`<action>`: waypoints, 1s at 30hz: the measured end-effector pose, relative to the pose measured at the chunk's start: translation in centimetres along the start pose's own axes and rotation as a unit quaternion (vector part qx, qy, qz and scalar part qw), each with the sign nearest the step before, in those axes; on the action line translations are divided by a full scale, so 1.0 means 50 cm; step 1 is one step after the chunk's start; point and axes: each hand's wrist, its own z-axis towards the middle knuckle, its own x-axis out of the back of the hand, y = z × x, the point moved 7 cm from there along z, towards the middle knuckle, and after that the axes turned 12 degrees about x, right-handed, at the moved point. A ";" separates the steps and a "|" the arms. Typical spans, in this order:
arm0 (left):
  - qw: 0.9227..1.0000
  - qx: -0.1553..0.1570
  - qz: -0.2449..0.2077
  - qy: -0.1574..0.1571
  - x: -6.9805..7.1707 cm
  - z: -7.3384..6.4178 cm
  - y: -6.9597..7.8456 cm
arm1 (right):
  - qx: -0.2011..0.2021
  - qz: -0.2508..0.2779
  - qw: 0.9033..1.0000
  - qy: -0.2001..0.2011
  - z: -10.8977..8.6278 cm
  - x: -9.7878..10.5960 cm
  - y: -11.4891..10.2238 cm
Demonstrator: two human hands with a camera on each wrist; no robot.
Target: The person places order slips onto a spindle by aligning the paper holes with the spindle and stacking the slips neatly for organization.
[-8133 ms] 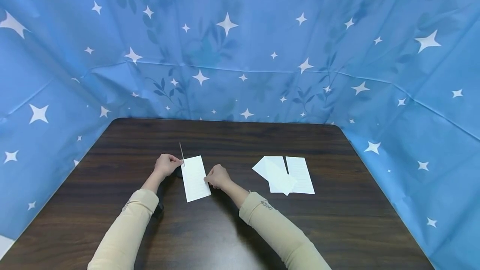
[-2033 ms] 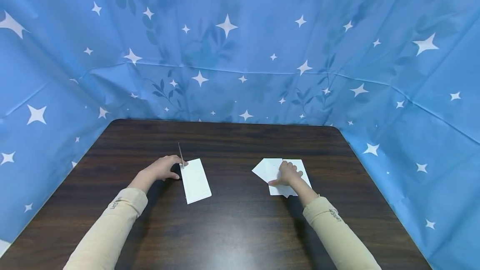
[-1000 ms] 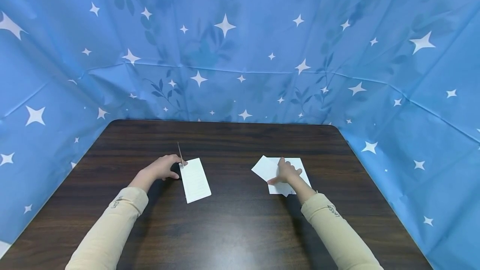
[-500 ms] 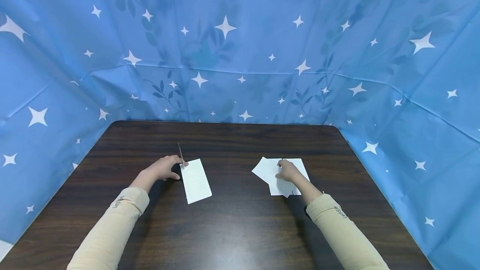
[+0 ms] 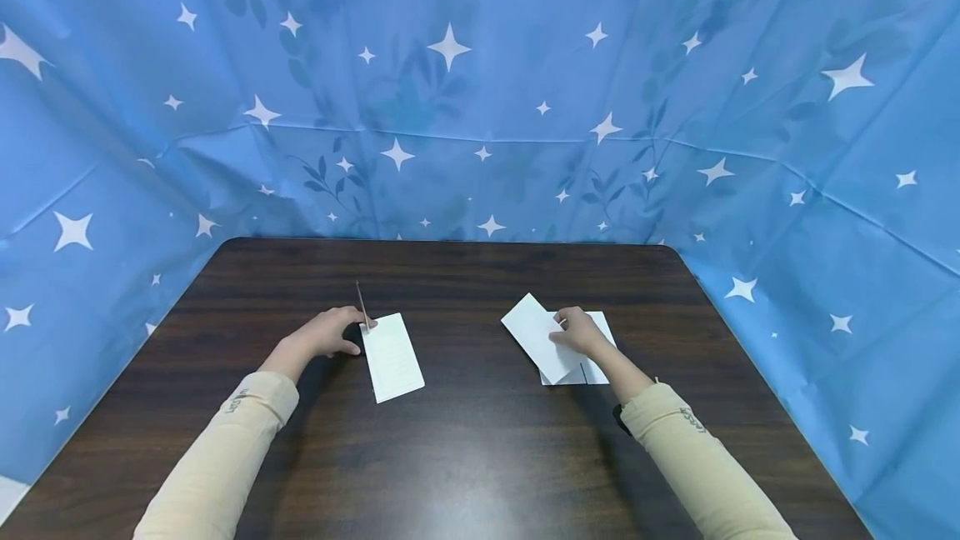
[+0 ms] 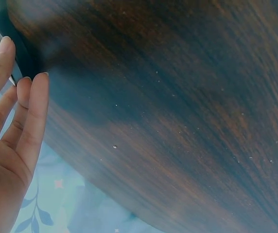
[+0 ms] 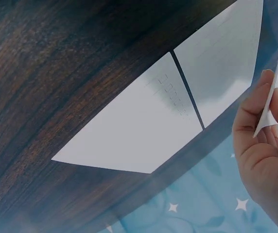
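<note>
My right hand (image 5: 581,332) pinches a white paper card (image 5: 542,342) between thumb and fingers. In the right wrist view the held card (image 7: 273,80) shows nearly edge-on, raised above the table. Below it, two white cards (image 7: 131,119) lie side by side with a narrow dark gap, one bearing faint printed boxes. On the left, my left hand (image 5: 326,333) rests beside a white lined paper (image 5: 393,361), fingers spread and mostly straight. Its fingertips meet a dark object (image 6: 12,29), whose kind is hidden. A thin upright piece (image 5: 362,304) rises at the paper's upper left corner.
Everything lies on a dark wood-grain table (image 5: 465,440) with rounded far corners. Behind and at both sides hangs a blue curtain (image 5: 480,90) with white stars.
My right hand has gone from the left paper to the right-hand cards; in the last half second it has lifted the top card. My left hand has loosened from a pinch to spread fingers.
</note>
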 end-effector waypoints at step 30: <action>1.000 0.013 -0.010 0.008 -0.007 0.002 -0.008 | 0.027 0.010 0.998 0.059 0.053 -0.066 0.097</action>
